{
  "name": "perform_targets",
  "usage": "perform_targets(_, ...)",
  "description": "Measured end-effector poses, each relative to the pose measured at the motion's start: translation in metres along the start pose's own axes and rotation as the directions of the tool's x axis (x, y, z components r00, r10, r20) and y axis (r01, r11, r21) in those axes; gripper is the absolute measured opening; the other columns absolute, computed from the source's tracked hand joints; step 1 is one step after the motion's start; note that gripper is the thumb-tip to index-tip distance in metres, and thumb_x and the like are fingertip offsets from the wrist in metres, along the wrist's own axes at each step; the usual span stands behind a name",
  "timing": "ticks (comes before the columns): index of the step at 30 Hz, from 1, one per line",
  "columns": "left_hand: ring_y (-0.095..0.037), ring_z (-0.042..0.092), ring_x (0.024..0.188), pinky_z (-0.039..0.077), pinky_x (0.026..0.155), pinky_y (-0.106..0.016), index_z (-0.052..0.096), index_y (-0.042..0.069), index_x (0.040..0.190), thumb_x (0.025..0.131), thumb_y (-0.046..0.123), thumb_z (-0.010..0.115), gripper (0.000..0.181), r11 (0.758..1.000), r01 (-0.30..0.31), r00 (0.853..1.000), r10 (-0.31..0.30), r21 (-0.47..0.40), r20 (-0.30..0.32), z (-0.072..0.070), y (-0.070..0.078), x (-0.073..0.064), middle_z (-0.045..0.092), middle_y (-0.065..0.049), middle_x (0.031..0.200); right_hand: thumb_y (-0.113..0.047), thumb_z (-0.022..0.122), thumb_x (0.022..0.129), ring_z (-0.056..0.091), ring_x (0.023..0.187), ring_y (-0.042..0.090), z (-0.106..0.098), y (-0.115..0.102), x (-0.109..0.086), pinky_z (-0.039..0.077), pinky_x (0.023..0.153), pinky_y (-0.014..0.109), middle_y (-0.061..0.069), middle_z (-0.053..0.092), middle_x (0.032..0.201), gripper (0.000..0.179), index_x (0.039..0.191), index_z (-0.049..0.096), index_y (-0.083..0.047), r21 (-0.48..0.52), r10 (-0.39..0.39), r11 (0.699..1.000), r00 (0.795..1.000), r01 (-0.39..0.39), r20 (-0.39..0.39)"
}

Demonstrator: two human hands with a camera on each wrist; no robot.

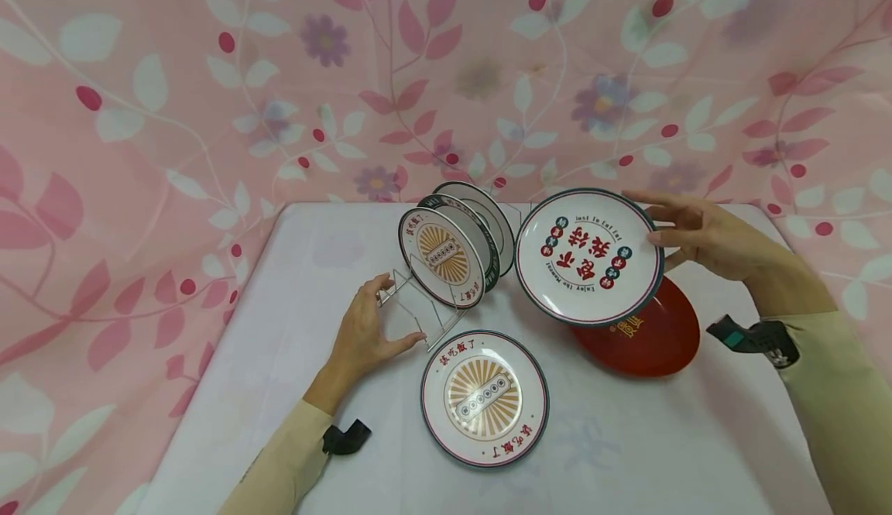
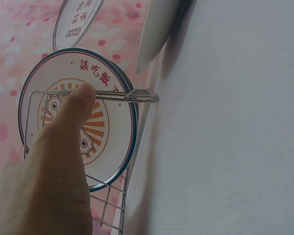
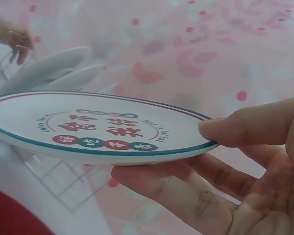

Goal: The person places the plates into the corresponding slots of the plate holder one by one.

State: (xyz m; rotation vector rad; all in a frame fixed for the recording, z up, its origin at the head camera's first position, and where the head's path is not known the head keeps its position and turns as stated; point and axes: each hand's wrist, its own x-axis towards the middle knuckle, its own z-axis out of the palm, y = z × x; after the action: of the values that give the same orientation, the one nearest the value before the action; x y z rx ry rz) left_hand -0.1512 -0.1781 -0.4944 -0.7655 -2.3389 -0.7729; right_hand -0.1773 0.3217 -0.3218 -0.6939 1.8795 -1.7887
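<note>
My left hand (image 1: 362, 333) grips the near end of a silver wire dish rack (image 2: 139, 96), its thumb on the top wire. Several plates stand tilted on edge in the rack, the nearest a white plate (image 1: 442, 258) with a gold sunburst. In my right hand (image 1: 718, 236) is a white plate (image 1: 588, 255) with a dark rim and red lettering, pinched at its right edge. The right wrist view shows the thumb on top and fingers underneath. This plate is raised to the right of the rack, overlapping a red plate (image 1: 651, 345) in the head view.
Another white sunburst plate (image 1: 484, 399) lies face up on the white tablecloth (image 1: 334, 244), in front of the rack. The red plate rests on the table at the right. Behind the table hangs a pink floral cloth (image 1: 481, 73).
</note>
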Motion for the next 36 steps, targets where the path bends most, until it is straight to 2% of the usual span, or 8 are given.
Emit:
perform_targets(5,-0.025,0.055,0.112,0.045,0.094,-0.039,0.037,-0.005,0.140,0.071,0.071,0.071,0.108,1.000,0.007,1.000,-0.007,0.000,0.008,0.000,0.000,0.000,0.058,-0.015,0.121,0.013,0.038,0.098,0.070,0.095,0.023,-0.017,-0.026,0.015,0.058,0.069,0.042,0.008,0.056,0.127,0.062,0.155,0.028,-0.012,0.020,-0.005,1.000,1.000,0.006,-0.028)
perform_targets(8,-0.025,0.055,0.111,0.045,0.094,-0.039,0.037,-0.005,0.140,0.071,0.071,0.071,0.108,1.000,0.009,1.000,-0.009,0.001,0.010,0.001,0.000,-0.001,0.058,-0.015,0.121,0.011,0.042,0.098,0.071,0.092,0.023,-0.022,-0.037,0.025,0.058,0.067,0.041,0.008,0.058,0.123,0.061,0.153,0.032,-0.013,-0.003,0.009,1.000,0.995,-0.010,-0.096)
perform_targets(12,-0.026,0.055,0.111,0.045,0.094,-0.040,0.038,-0.007,0.139,0.072,0.071,0.070,0.108,1.000,0.007,1.000,-0.007,-0.001,0.010,0.002,0.000,-0.002,0.058,-0.015,0.121,0.004,0.049,0.098,0.071,0.090,0.021,-0.022,-0.043,0.039,0.060,0.068,0.038,0.006,0.058,0.120,0.060,0.152,0.036,-0.019,-0.104,0.062,0.991,0.978,-0.084,-0.201)
perform_targets(15,-0.026,0.055,0.112,0.046,0.093,-0.040,0.038,-0.007,0.139,0.071,0.071,0.071,0.108,1.000,0.006,1.000,-0.006,-0.001,0.010,0.003,0.001,-0.001,0.058,-0.015,0.122,-0.001,0.052,0.098,0.070,0.091,0.020,-0.019,-0.044,0.049,0.060,0.070,0.037,0.004,0.057,0.120,0.061,0.153,0.035,-0.021,-0.175,0.084,0.976,0.966,-0.129,-0.244)
perform_targets(18,-0.026,0.056,0.112,0.046,0.093,-0.040,0.037,-0.006,0.140,0.071,0.070,0.071,0.108,1.000,0.007,1.000,-0.007,0.001,0.015,0.003,0.002,-0.001,0.058,-0.015,0.122,-0.003,0.055,0.098,0.068,0.091,0.018,-0.016,-0.043,0.058,0.060,0.071,0.036,0.003,0.057,0.118,0.062,0.153,0.034,-0.022,-0.205,0.091,0.967,0.957,-0.150,-0.274)
perform_targets(27,-0.025,0.055,0.112,0.047,0.093,-0.040,0.036,-0.004,0.141,0.071,0.071,0.070,0.108,1.000,0.015,1.000,-0.015,0.008,0.022,0.002,0.003,-0.002,0.058,-0.014,0.122,-0.008,0.061,0.096,0.068,0.086,0.016,0.004,-0.039,0.086,0.060,0.069,0.035,0.003,0.057,0.115,0.061,0.151,0.040,-0.023,-0.228,0.079,0.960,0.940,-0.161,-0.332)
perform_targets(36,-0.026,0.056,0.111,0.046,0.095,-0.040,0.037,-0.005,0.140,0.071,0.072,0.069,0.108,1.000,0.001,1.000,-0.001,0.005,0.011,0.002,0.006,-0.002,0.058,-0.015,0.122,-0.006,0.059,0.096,0.064,0.091,0.016,0.027,-0.037,0.105,0.060,0.069,0.033,0.008,0.049,0.123,0.058,0.149,0.043,-0.023,-0.238,0.107,0.951,0.932,-0.197,-0.345)
